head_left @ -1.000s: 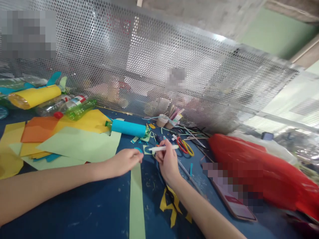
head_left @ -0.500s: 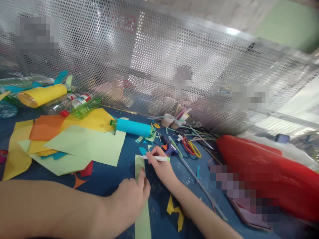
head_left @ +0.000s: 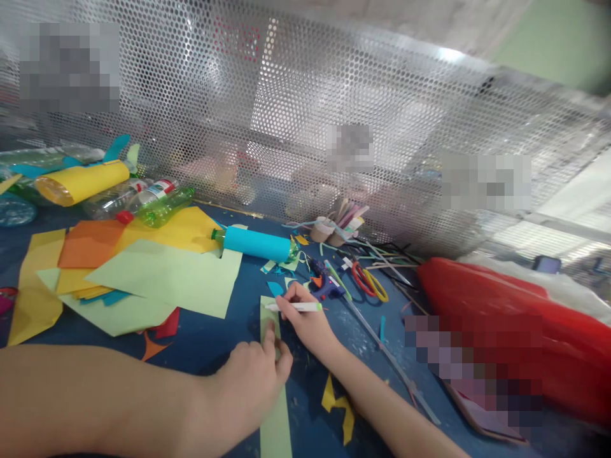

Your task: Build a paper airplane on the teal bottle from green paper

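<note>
A narrow strip of light green paper (head_left: 275, 420) runs away from me on the blue table. My left hand (head_left: 248, 375) presses it down, index finger stretched out on it, thumb apart and the other fingers curled. In my right hand (head_left: 305, 318) a white marker (head_left: 300, 307) with a green end is pinched, its tip at the strip's far end. A small blue paper scrap (head_left: 275, 289) lies just beyond that end. The blue glue gun (head_left: 328, 284) rests close behind my right hand. Yellow paper scraps (head_left: 341, 407) lie beside my right forearm.
Coloured paper sheets (head_left: 176, 273) are piled on the left, with plastic bottles (head_left: 167, 207) behind. A blue-wrapped bottle (head_left: 258, 243) lies ahead. Scissors (head_left: 367, 281), a red bag (head_left: 501, 305) and a phone (head_left: 491, 420) are on the right. A perforated metal screen (head_left: 296, 108) borders the table's back.
The marker's tip has shifted slightly left and down on the strip along with my right hand. My left hand keeps its place on the paper.
</note>
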{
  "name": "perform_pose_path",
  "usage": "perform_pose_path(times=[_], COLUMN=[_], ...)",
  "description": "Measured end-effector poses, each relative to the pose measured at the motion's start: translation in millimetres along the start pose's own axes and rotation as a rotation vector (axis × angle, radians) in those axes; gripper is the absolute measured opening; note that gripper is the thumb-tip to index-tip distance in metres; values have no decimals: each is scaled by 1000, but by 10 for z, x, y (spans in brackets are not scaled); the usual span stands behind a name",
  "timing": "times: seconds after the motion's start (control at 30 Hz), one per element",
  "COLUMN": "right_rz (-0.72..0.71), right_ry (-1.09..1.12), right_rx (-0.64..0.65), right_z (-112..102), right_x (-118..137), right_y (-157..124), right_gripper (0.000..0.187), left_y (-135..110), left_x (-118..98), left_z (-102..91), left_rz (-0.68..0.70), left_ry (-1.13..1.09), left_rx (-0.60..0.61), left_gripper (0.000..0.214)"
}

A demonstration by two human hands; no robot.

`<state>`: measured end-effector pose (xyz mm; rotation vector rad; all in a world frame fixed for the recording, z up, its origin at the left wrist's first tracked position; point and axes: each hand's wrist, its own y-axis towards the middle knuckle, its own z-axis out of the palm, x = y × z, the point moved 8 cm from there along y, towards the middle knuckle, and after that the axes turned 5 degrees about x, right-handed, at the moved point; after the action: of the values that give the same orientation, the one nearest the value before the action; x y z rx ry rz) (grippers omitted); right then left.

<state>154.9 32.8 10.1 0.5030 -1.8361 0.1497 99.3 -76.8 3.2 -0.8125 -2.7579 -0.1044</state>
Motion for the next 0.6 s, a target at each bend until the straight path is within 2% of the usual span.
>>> perform_pose_path(times=[0.6], right_rz=[21], right_ry=[-12], right_rx=[28], right_z=[38], right_x=[24], right_y=[-15], right_gripper=[26], left_y=[-4], left_x=[13], left_z=[-26], left_rz=[-2], left_ry=[-13], left_rx=[-29], left_gripper=[45])
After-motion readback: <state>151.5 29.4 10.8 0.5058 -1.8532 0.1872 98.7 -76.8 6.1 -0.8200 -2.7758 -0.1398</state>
